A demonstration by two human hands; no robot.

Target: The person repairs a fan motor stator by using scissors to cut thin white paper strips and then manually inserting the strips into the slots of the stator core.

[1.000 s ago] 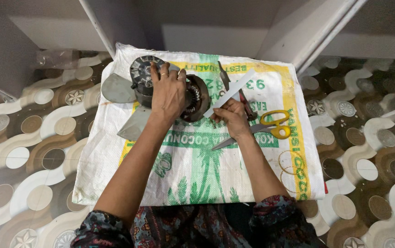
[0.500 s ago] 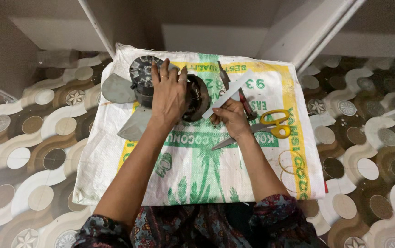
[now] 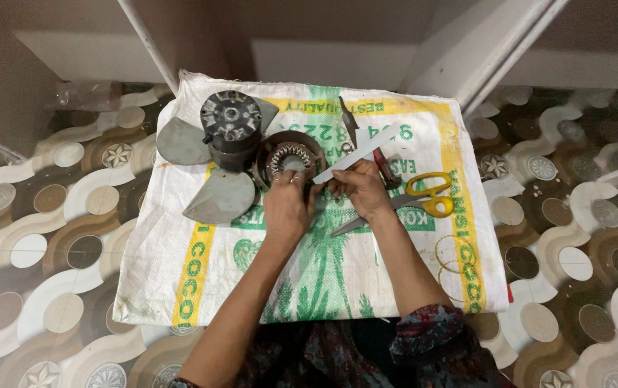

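Observation:
A dark fan motor (image 3: 230, 129) with grey blades (image 3: 219, 197) lies on a white printed woven sack (image 3: 338, 287). Beside it on the right sits a round metal stator ring (image 3: 291, 154) with a toothed inner opening. My left hand (image 3: 287, 208) grips the near rim of that ring, fingers curled on it. My right hand (image 3: 359, 190) pinches the lower end of a long white strip (image 3: 366, 151), which angles up to the right beside the ring.
Yellow-handled scissors (image 3: 424, 201) lie just right of my right hand. A red-handled tool (image 3: 386, 171) and a dark pointed tool (image 3: 348, 122) rest behind the strip. The sack lies on a patterned tiled floor (image 3: 50, 273), with white frame legs (image 3: 467, 65) and a wall behind.
My left hand has slid back off the top of the ring toward me, uncovering its toothed centre. My right hand and the white strip stay about where they were.

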